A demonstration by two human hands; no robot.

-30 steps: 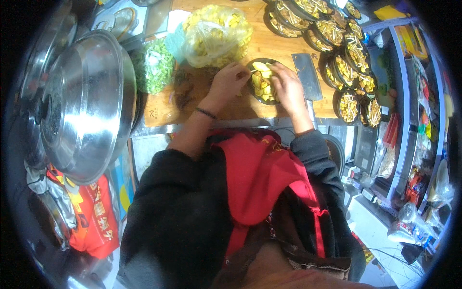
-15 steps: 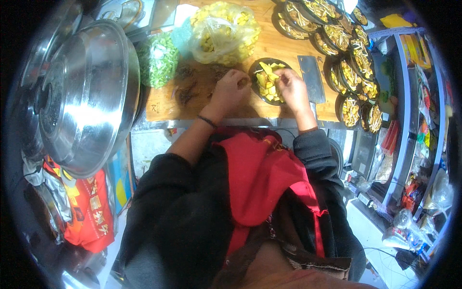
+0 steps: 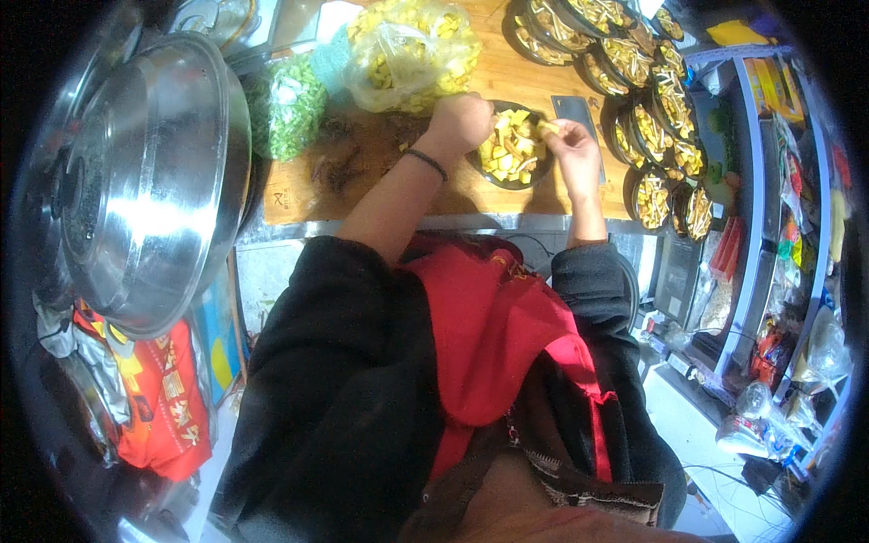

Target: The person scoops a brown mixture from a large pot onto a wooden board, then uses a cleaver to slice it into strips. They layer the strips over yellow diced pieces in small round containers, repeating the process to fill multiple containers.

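A dark round bowl (image 3: 543, 175) full of yellow chunks (image 3: 509, 156) sits on the wooden board near its front. My right hand (image 3: 576, 152) is at the bowl's right rim, with thumb and fingertips pinched on a yellow piece (image 3: 547, 128). At the bowl's upper left my left hand (image 3: 462, 124) is closed with its back toward me; what its curled fingers hold, if anything, is hidden. Beyond my left hand stands a clear bag (image 3: 412, 56) of yellow chunks. A cleaver (image 3: 570, 107) lies right of the bowl, partly covered by my right hand.
Several dark bowls (image 3: 654, 131) of filled food crowd the board's right side. A bag of chopped greens (image 3: 291, 104) and dark scraps (image 3: 339, 163) lie on the wooden board (image 3: 299, 195) at left. A large metal lid (image 3: 149, 185) stands far left; shelves (image 3: 760, 199) are at right.
My left hand has moved up and right to the bowl's upper left edge. My right hand has shifted from above the chunks out to the right rim.
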